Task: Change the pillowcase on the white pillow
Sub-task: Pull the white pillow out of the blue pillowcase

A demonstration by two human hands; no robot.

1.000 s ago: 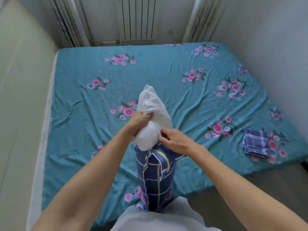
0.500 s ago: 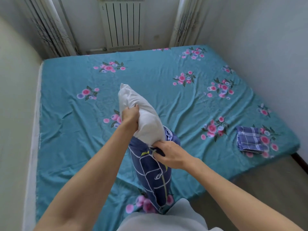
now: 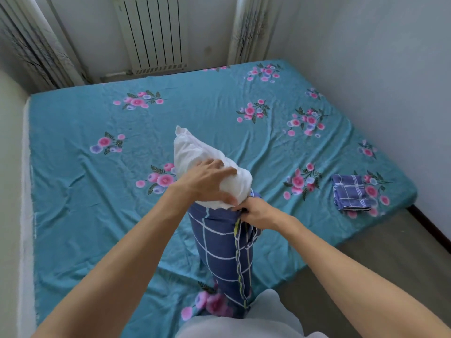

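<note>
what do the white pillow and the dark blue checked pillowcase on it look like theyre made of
The white pillow: soft stuffed filling in a thin matte woven cover, probably cotton; it dents and creases under the left hand.
The dark blue checked pillowcase: light matte woven fabric, likely cotton or a blend; it hangs limp and bunches into folds where the right hand pinches its opening.

Folded cloth (image 3: 350,192) occupies the bedsheet's (image 3: 195,113) right edge.
</note>
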